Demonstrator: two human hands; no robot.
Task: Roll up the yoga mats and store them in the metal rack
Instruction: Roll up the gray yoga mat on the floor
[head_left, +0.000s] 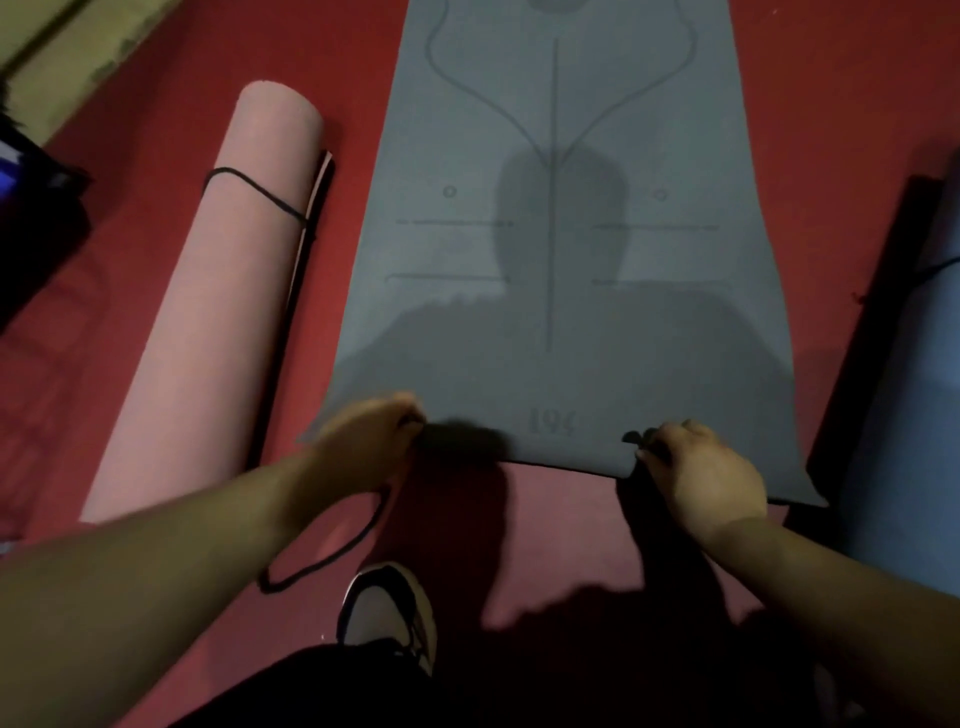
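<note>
Two hands are on the near end of the grey mat (561, 234), which lies unrolled and flat on the red floor (857, 104), running away from you with its printed alignment lines facing up. Your left hand (374, 436) has its fingers curled over the mat's near edge towards the left corner, pinching it. Your right hand (696, 467) does the same towards the right corner, its fingers tucked round the edge, which is lifted and starting to curl there. Between your hands the edge sits just off the floor and no roll has formed yet.

A loose black cord (332, 551) hangs in a loop from under your left hand down to the floor; whether your fingers also hold it, you cannot tell from this view. Your shoe (387, 608) stands just below that loop, near the mat's end.

To the left, just beside the grey mat and lying along it, is a pink mat (208, 322), already rolled and bound by a black tie (260, 189) round its far part. To the right, partly out of view, lies a blue mat (914, 415), rolled, with a dark edge towards the grey one. A dark object (36, 218) sits at the far left, too dim to identify.
</note>
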